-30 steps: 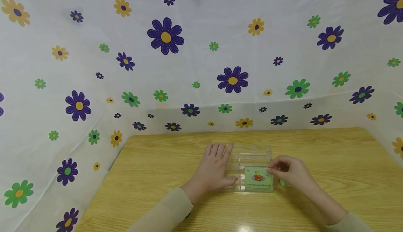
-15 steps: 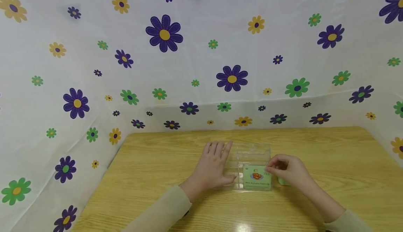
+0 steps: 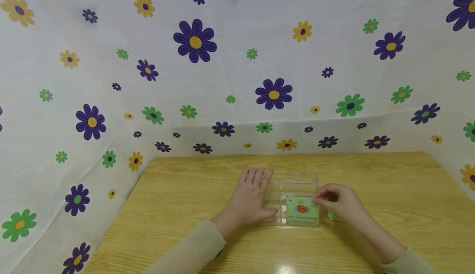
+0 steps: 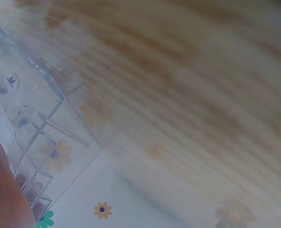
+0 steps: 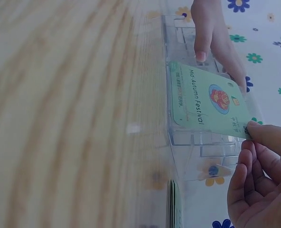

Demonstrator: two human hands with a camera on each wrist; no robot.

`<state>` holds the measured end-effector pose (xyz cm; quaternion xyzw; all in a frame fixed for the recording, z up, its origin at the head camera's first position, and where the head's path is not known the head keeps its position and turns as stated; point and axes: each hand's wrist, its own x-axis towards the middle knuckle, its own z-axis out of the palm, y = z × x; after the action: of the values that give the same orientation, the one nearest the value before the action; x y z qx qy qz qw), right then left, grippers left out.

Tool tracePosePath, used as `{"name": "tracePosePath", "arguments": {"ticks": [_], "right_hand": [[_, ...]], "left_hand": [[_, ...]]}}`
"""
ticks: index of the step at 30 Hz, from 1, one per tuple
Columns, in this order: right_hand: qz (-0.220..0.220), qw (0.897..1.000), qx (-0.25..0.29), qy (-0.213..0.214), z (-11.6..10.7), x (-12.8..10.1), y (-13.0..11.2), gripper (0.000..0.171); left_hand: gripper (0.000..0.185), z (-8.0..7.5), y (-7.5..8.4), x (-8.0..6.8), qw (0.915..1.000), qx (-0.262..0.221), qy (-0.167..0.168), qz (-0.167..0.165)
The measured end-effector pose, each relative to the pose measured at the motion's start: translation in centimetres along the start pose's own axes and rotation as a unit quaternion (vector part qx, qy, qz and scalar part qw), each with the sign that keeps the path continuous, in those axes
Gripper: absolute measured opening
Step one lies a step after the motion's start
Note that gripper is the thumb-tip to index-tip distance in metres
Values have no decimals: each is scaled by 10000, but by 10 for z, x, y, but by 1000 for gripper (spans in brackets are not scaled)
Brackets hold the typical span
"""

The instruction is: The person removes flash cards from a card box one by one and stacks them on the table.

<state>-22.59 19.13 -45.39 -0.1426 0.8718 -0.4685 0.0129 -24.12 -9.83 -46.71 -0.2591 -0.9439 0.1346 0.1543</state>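
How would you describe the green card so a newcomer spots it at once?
On the wooden table, between the two hands, stands a clear plastic box. The green card sits in its near end, pinched by the right hand; it alone shows "Mid-Autumn Festival" print.

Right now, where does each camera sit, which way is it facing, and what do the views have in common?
Head: on the person's head, looking forward and down at the table; shows left hand, right hand, both sleeves.
Left wrist: low beside the clear box, facing across the tabletop; only an edge of the left hand shows.
Right wrist: low, facing along the box; right hand's fingers pinch the green card.
Shared: all three show the box; head and right wrist share the card.
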Motion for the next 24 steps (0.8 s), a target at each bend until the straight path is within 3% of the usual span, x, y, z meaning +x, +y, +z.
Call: {"name": "tracePosePath", "arguments": {"ticks": [24], "right_hand": [[-54,10000,-21,70,-3,1,1,6]], "left_hand": [[111,0,-1,0,10000,79,22,35]]}}
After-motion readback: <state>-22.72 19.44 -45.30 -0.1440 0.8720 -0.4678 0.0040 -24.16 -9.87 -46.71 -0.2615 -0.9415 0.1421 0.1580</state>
